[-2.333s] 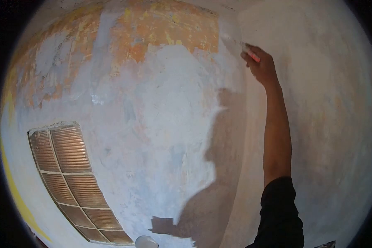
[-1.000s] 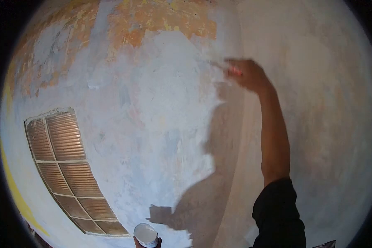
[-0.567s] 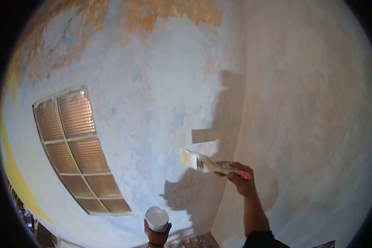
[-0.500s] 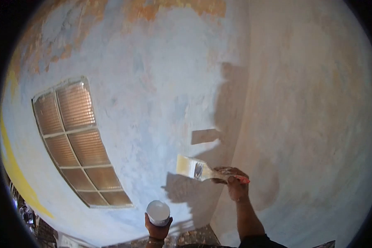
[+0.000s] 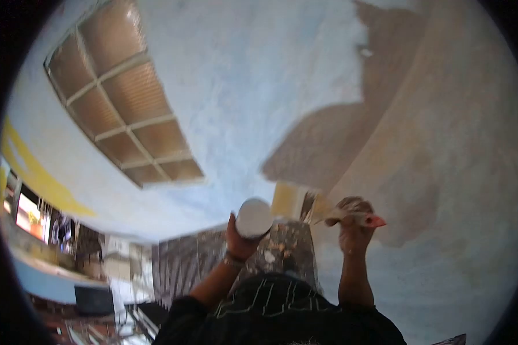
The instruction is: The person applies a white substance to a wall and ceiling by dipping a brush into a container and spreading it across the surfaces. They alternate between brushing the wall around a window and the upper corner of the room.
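Note:
My left hand (image 5: 240,242) is wrapped round a small white tub (image 5: 254,218), whose pale round top faces me. In my right hand (image 5: 354,214) is a wide paintbrush (image 5: 288,200), gripped by its handle, whose red end sticks out past the palm. The brush's pale yellow bristles point left and lie close to the tub's right side. Behind both hands rises a patchy whitish-blue wall (image 5: 230,86).
A paned window (image 5: 129,92) is set in the wall at upper left. The wall meets a second wall (image 5: 472,172) in a corner at right. Stained floor (image 5: 288,247) shows below, and a cluttered area with a dark box (image 5: 94,300) lies at lower left.
My view has tipped downward, bringing my torso and the floor into sight. The paintbrush and tub have come closer together; both hands keep their hold.

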{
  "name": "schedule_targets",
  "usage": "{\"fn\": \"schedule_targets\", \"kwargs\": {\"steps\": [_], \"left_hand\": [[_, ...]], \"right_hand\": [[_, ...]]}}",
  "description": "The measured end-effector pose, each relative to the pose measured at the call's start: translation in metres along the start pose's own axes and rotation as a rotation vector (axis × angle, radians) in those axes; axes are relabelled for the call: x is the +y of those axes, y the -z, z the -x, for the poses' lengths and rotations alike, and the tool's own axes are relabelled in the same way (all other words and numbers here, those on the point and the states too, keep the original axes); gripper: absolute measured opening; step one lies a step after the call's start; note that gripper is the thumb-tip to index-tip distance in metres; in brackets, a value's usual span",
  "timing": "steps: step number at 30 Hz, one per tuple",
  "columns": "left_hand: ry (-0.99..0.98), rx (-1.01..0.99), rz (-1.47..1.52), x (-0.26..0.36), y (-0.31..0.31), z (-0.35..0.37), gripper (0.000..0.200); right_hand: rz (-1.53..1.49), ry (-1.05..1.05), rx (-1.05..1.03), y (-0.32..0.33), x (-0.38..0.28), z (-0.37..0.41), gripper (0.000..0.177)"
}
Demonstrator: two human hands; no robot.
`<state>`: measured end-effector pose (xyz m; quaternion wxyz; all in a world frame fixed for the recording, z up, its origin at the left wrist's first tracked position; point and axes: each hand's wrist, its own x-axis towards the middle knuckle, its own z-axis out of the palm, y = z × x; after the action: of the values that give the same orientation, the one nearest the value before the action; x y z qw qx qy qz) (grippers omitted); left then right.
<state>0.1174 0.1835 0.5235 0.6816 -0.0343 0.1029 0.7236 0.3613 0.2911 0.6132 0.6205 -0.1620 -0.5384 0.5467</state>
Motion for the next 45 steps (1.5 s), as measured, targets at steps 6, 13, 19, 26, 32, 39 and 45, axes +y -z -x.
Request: {"fn": "schedule_targets", "kwargs": {"steps": [6,13,19,26,32,39,45], "left_hand": [[-0.098,-0.039,-0.188,0.0,0.017,-0.014,0.064],[-0.149,0.056,-0.199,-0.01,0.038,-0.015,0.064],[-0.238,0.046,-0.366,-0.017,0.036,-0.01,0.063],[-0.248,0.06,-0.476,-0.018,0.043,-0.015,0.06],[-0.199,0.115,-0.271,-0.019,0.045,-0.02,0.061],[-0.205,0.166,-0.223,-0.025,0.046,-0.025,0.06],[-0.247,0.106,-0.273,-0.026,0.041,-0.029,0.058]], "right_hand": [[0.078,-0.041,-0.134,-0.04,-0.017,-0.01,0.027],[0.224,-0.28,-0.313,-0.058,-0.004,-0.014,0.017],[0.486,-0.319,-0.449,-0.066,0.025,-0.012,0.016],[0.356,-0.332,-0.381,-0.057,0.025,-0.011,0.017],[0.329,-0.346,-0.358,-0.037,0.018,-0.005,0.021],[0.185,-0.455,-0.202,-0.019,0.011,0.001,0.024],[0.091,-0.48,-0.163,0.006,0.01,0.01,0.04]]}}
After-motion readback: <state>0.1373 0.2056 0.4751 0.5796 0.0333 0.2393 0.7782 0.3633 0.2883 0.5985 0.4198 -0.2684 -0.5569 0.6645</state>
